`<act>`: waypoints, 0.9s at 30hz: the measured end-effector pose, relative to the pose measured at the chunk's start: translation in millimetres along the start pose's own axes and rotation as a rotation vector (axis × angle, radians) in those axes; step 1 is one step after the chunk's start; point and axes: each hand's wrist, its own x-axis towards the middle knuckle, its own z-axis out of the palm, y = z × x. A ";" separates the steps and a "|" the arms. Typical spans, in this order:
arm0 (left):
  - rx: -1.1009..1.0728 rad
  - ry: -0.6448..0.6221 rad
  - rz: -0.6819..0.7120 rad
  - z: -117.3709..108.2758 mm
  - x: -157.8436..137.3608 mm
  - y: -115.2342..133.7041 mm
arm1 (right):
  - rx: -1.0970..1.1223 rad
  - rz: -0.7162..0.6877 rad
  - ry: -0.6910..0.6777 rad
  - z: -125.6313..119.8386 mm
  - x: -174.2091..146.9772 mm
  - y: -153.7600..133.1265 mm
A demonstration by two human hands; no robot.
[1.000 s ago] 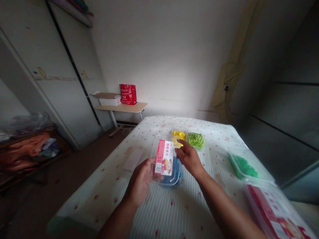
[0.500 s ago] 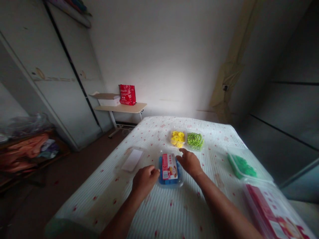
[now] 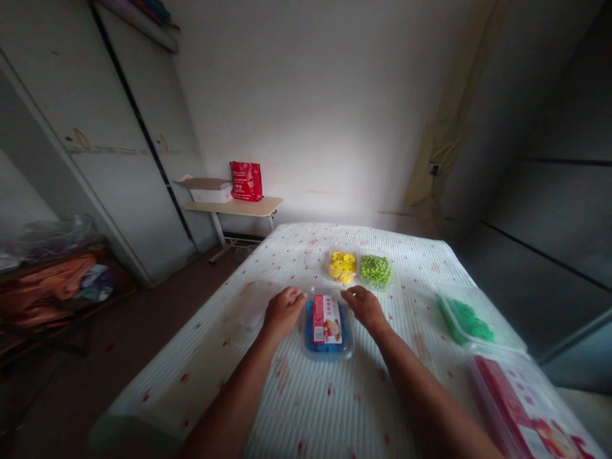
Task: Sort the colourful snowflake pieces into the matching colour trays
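A clear plastic box [image 3: 327,352] with blue contents stands on the striped cloth in front of me. Its lid carries a red and white label [image 3: 327,319]. My left hand [image 3: 285,308] is at the box's far left corner, thumb and fingers drawn together on the rim. At the far right corner my right hand [image 3: 365,307] has its fingers curled onto the rim in the same way. Exactly how the fingertips grip the edge is too small to see. Partly behind my left hand lies a clear plastic lid or tray with a pale rectangle [image 3: 248,313].
Beyond the box stand an open tub of yellow pieces [image 3: 342,266] and a tub of green pieces [image 3: 377,271]. To the right are a larger box with green contents [image 3: 468,319] and a labelled box [image 3: 530,401]. A red bag [image 3: 247,182] sits on a side table [image 3: 262,205].
My left hand has moved forward along the box's left side to its far corner. My right hand has shifted slightly, and its extended index finger is now curled in.
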 end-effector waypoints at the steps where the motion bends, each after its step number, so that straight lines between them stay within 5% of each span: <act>1: -0.016 0.011 -0.006 5.1 7.5 -0.1 | 0.116 0.022 -0.012 1.6 0.5 0.4; 7: -0.077 0.037 -0.039 38.2 27.3 -7.7 | 0.544 0.162 -0.062 14.5 3.1 1.9; 27: -0.111 0.055 -0.031 48.7 30.0 -20.6 | 0.389 0.048 0.088 30.5 13.0 19.2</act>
